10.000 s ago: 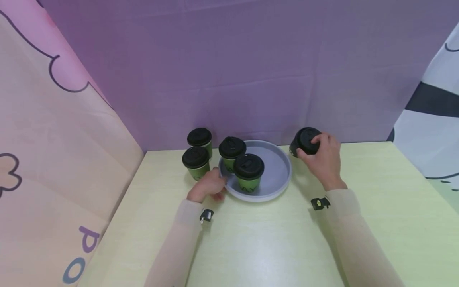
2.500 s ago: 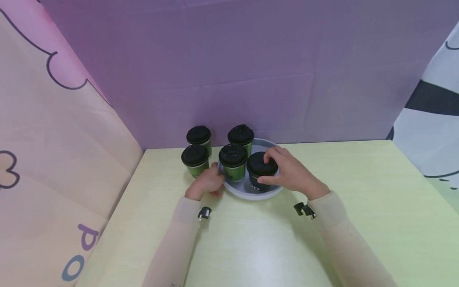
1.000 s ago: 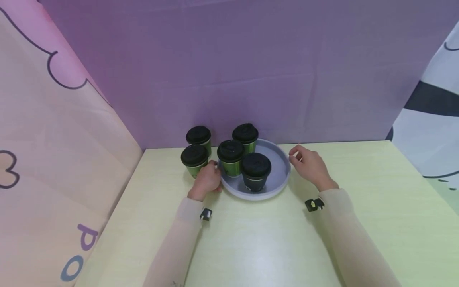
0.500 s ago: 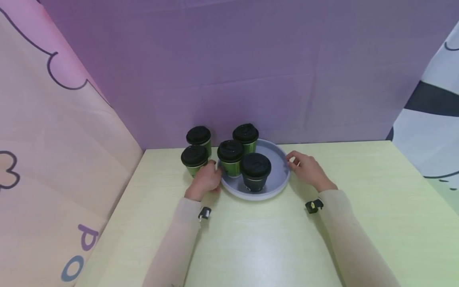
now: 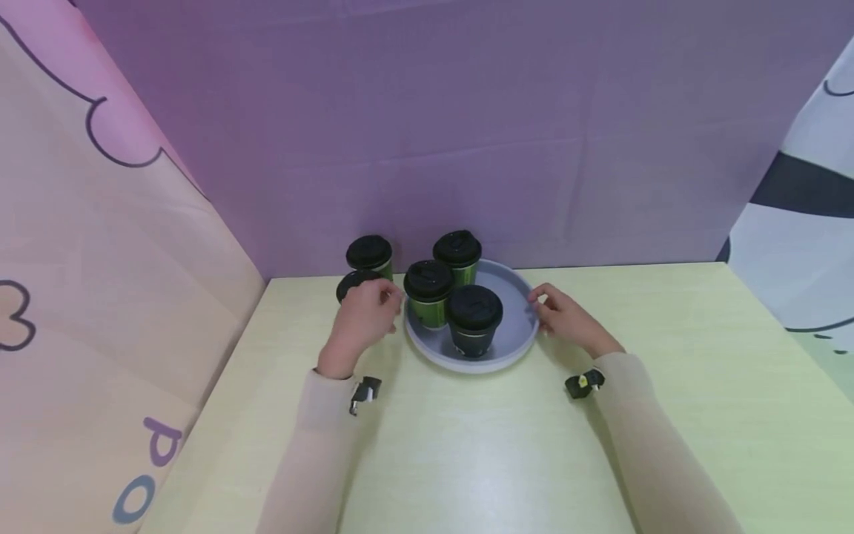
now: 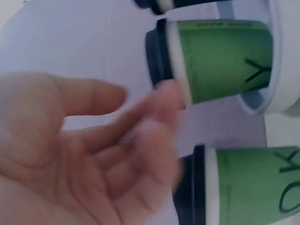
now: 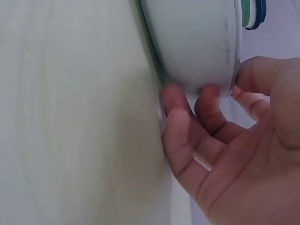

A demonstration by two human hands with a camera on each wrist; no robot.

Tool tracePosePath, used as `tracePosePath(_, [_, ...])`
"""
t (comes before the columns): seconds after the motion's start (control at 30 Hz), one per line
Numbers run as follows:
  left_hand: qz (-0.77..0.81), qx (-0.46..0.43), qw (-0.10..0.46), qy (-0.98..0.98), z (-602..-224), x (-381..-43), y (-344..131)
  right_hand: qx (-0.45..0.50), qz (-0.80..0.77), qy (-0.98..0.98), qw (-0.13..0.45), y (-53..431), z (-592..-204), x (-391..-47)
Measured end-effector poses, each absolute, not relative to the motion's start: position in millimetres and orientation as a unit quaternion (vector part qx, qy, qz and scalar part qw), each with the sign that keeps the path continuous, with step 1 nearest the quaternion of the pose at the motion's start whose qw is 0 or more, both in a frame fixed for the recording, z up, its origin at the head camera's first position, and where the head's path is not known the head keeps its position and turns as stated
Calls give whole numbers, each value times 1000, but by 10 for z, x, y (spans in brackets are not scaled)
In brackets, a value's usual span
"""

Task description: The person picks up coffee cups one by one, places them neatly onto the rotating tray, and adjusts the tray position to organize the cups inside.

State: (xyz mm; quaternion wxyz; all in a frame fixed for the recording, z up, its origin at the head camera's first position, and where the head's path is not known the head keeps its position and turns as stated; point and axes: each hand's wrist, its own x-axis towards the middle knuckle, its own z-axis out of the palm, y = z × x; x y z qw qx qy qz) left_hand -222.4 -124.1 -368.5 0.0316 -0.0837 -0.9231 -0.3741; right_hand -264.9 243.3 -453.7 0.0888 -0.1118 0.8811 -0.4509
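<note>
My right hand [image 5: 567,319] pinches the right rim of a round grey tray [image 5: 518,330]; in the right wrist view its thumb lies at the tray's edge, with fingers against the outer wall. On the tray stand a dark cup [image 5: 474,315] in front, a green cup [image 5: 430,293] at left and another green cup [image 5: 457,256] behind, all with black lids. My left hand [image 5: 360,319] hovers left of the tray, fingers loosely bent around nothing. It partly hides a lidded cup [image 5: 352,283]. In the left wrist view a green cup [image 6: 253,187] appears beyond the fingers.
Another lidded green cup [image 5: 370,256] stands at the table's back left, by the purple backdrop [image 5: 427,133]. The pale table [image 5: 454,445] stretches to the front and right. A printed cloth [image 5: 100,297] hangs along the left side.
The right hand set the dark cup on the tray, let it go and moved to the right rim. Just now my left hand left the tray's left edge, rising and shifting left.
</note>
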Motion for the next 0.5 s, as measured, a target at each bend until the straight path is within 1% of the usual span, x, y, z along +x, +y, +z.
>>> tracePosePath(0.13, [-417,-88,177,-887,-3704,-2302,-1369,-109,-480,865,97,2434,-4548,-2642])
tracePosePath(0.23, [-421,-68,248,-870,-3749,-2369,-1460,-100,-497,856,102,2452,-4595,-2672])
tracePosePath(0.33, [-419,-49,270,-866,-3773,-2393,-1519,-86,-506,851,110,2491,-4648,-2704])
tracePosePath(0.5, [-422,-33,257,-869,-3805,-2392,-1570,-68,-528,837,128,2514,-4688,-2736])
